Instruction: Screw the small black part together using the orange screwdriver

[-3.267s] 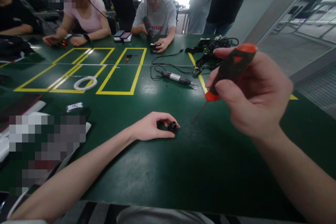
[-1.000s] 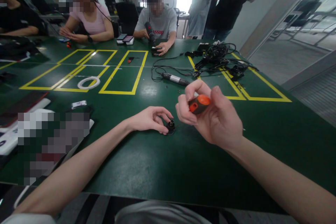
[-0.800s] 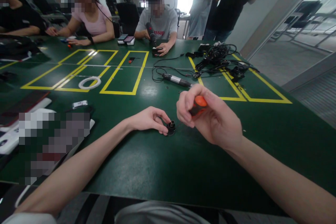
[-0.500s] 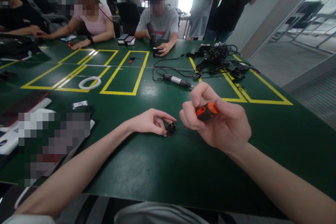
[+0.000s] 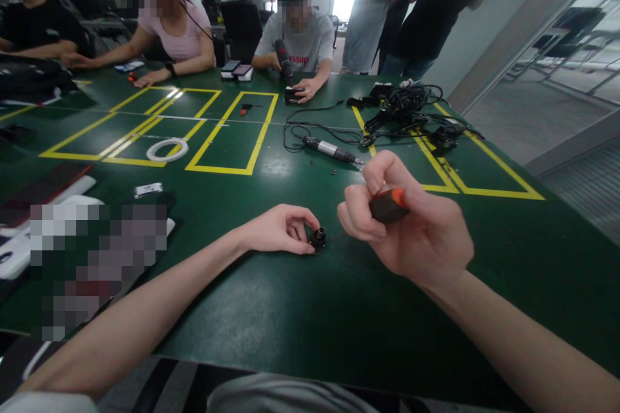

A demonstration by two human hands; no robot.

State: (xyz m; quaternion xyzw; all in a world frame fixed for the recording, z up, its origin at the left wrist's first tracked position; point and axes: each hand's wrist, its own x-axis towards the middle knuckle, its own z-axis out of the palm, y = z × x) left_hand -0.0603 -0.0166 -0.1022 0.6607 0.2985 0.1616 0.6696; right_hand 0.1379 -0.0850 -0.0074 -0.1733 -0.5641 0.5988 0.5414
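My left hand (image 5: pixel 283 229) rests at the table's middle, thumb and index finger closed on the side of a small black round part (image 5: pixel 318 239). This part stands upright on the green table, with a narrow raised neck on top. To its right and raised above the table, my right hand (image 5: pixel 404 219) grips a screwdriver by its orange-and-black handle (image 5: pixel 389 206). The fingers wrap round the handle, and its shaft cannot be made out clearly against the dark table.
A silver-and-black pen-shaped power tool (image 5: pixel 329 150) with a cable lies ahead, beside tangled black cables (image 5: pixel 407 103). A white ring (image 5: pixel 167 150) sits on yellow tape marks. Left are a small white packet (image 5: pixel 148 190) and blurred-out items. Co-workers sit opposite, one holding a black tool (image 5: pixel 283 58).
My left index finger has curled in from its outstretched position onto the black part. The screwdriver handle has turned in my right hand, showing less orange. The view has shifted slightly.
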